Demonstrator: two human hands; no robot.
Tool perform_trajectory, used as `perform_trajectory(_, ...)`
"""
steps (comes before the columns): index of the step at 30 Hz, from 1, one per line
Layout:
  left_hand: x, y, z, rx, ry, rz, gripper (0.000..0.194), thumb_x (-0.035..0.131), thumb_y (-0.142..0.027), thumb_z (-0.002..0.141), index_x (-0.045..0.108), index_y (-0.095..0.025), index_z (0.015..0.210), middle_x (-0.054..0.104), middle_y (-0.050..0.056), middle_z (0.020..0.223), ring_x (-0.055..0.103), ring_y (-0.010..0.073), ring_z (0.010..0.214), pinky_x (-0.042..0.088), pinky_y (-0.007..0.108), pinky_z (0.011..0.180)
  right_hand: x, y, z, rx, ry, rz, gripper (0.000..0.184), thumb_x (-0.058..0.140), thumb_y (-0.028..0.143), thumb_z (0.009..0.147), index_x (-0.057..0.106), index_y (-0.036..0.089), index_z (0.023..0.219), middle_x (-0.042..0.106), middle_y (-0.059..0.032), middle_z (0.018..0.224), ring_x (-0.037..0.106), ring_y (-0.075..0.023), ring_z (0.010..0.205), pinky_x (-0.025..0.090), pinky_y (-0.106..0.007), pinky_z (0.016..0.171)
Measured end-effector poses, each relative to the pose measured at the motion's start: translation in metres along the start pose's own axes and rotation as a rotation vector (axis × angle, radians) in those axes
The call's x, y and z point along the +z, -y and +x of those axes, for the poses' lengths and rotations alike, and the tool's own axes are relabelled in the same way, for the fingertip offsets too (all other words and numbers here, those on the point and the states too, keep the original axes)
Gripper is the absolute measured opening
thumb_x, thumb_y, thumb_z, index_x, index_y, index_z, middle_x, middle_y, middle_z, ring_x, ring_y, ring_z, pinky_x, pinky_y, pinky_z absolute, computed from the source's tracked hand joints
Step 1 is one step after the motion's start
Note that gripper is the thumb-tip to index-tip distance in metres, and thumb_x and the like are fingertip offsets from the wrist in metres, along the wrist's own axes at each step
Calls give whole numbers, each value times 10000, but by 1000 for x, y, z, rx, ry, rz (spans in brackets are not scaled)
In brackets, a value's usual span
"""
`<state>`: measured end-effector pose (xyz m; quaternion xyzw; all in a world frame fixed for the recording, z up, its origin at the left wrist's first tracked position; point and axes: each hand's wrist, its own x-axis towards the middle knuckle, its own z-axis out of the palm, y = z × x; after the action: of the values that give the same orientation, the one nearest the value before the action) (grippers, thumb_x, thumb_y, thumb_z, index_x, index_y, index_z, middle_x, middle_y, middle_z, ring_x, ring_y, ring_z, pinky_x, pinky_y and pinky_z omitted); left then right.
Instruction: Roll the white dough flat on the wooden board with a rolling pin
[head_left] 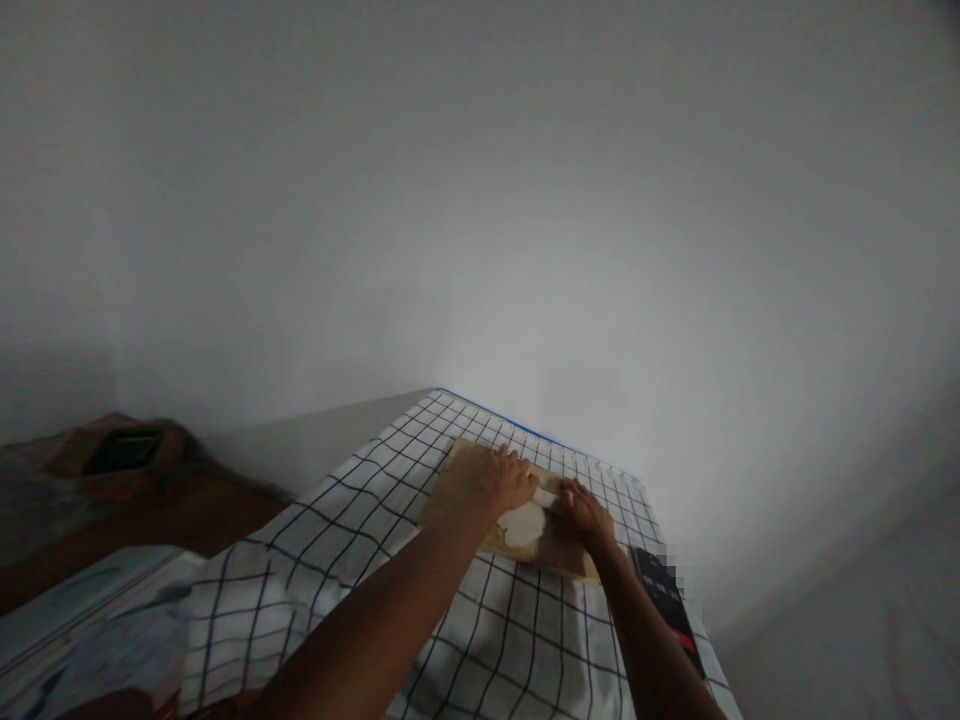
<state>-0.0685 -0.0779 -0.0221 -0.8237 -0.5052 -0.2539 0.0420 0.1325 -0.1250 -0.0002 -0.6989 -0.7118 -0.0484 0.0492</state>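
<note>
A wooden board [450, 490] lies on a table under both of my hands. On it is a thin, flat, pale piece of dough [523, 524] with a somewhat uneven edge. A short pale stretch of what looks like a rolling pin [547, 497] shows between my hands, just beyond the dough. My left hand [511, 482] rests over its left end, fingers bent forward across it. Over the right end my right hand [586, 512] curls its fingers. The hands hide most of the pin.
A white cloth with dark check lines [367, 500] covers the table, whose far edge meets a pale wall [525, 250]. At the right edge lies a dark flat box or packet [664, 595] with a red stripe. An open cardboard box [124, 455] stands lower at left.
</note>
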Motion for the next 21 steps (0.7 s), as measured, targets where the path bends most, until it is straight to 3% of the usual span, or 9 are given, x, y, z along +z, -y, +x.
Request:
perform_trajectory(4,-12,-11,-18,26,-95,10,358,458,-341,1047,751,-173,1167,751,169,1198,645,325,1202,426,576,1120,-3,4,-21,-92,-3,-30,461,392,224,1054,598,175,1463,535,-131,1573,486,-225,1470,415,-370,1183)
perform_trajectory(8,-13,-17,-38,20,-207,-40,397,444,-387,1060,694,-209,1313,715,136,1332,592,325,1310,360,599,1182,-7,11,-42,-133,-38,-32,423,424,263,1046,641,160,1394,597,-159,1505,537,-251,1420,439,-382,1153)
perform_trajectory(14,-14,-15,-53,79,-221,-71,391,450,-378,1057,705,-228,1313,705,110,1364,587,314,1321,387,576,1164,-12,25,-62,8,-87,40,434,344,273,1062,661,262,1358,577,-92,1540,491,-254,1455,434,-440,1139)
perform_trajectory(21,-15,-14,-30,54,-187,-46,355,457,-364,1053,740,-202,1194,755,156,1185,631,325,1224,409,604,1128,-4,27,-40,188,-59,99,552,189,376,1107,613,255,1439,503,-67,1609,407,-257,1514,327,-538,1209)
